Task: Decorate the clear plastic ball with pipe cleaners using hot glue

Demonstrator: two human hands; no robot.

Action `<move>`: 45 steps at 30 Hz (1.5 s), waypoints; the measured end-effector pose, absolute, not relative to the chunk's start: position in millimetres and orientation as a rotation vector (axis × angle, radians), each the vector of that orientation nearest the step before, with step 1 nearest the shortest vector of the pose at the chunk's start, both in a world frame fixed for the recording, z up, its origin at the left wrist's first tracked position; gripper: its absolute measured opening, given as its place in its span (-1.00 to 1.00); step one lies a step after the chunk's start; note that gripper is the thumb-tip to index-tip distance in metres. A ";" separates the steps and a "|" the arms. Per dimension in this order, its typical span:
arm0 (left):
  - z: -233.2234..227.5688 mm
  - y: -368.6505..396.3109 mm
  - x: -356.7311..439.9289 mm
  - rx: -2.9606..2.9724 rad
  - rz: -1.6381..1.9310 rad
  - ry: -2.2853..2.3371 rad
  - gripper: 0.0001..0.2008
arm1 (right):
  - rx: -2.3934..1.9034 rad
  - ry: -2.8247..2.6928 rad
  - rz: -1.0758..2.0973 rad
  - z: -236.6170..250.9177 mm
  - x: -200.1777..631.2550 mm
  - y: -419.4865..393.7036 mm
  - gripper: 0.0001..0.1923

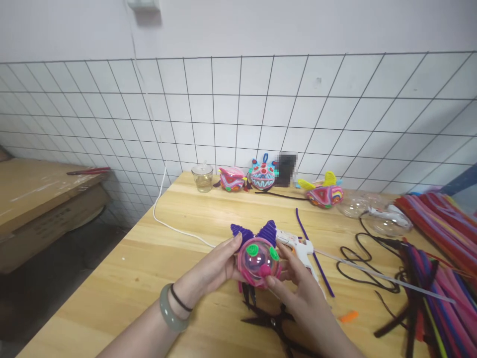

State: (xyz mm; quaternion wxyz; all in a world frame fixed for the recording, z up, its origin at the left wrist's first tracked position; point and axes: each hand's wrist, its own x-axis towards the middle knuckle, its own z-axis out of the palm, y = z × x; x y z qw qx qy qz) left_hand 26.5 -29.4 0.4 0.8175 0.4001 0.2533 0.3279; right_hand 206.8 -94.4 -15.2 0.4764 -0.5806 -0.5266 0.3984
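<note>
Between my two hands is a clear plastic ball ornament [257, 262] trimmed with pink pipe cleaner, with two purple ears on top, green spirals like eyes and a pink nose-like dot. My left hand [219, 261] grips its left side, the thumb near the base of an ear. Around the right side curl the fingers of my right hand [298, 283], its thumb at the lower front. Black scissors [273, 322] lie on the table just below the ornament. A white glue gun [303, 248] rests behind my right hand, beside a loose purple pipe cleaner [324, 273].
Decorated ornaments in pink [231, 179], blue [263, 174] and multicolour [325, 195] stand along the back, near a glass cup [202, 179]. Clear plastic balls [389, 223], a black cord [357, 248] and pipe cleaner bundles [439, 303] occupy the right. A white cable [175, 229] crosses the left side.
</note>
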 end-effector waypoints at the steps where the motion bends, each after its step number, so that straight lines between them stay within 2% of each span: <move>1: 0.4 -29.3 25.8 0.862 0.693 0.524 -0.47 | -1.401 -1.259 1.015 -15.0 205.8 -94.0 -0.13; 4: 0.7 -29.3 24.1 0.903 0.688 0.480 -0.51 | -1.256 -1.087 1.172 -16.2 204.2 -91.4 -0.10; 8: 4.0 -29.7 22.6 0.944 0.688 0.475 -0.56 | -1.121 -0.909 1.207 -21.9 205.6 -87.7 -0.21; 15: 3.0 -30.7 24.0 0.983 0.722 0.529 -0.52 | -1.052 -0.898 1.284 -24.8 204.7 -87.2 -0.34; 32: -2.2 -31.2 27.5 0.870 0.702 0.515 -0.57 | -1.060 -0.883 1.428 -14.7 198.2 -91.8 -0.35; 35: 0.5 -30.3 27.6 0.808 0.760 0.564 -0.53 | -1.081 -1.008 1.311 -12.9 203.7 -90.6 -0.39; 37: 2.0 -28.0 25.8 0.785 0.820 0.582 -0.54 | -1.211 -1.107 1.122 -10.2 218.7 -86.4 -0.46; 42: 3.9 -17.8 17.2 0.723 0.973 0.579 -0.62 | -1.849 -1.239 0.559 -3.7 280.0 -70.6 -0.60; 45: 3.9 -12.1 13.6 0.659 1.044 0.580 -0.64 | -2.130 -1.463 0.504 -8.3 299.8 -65.0 -0.62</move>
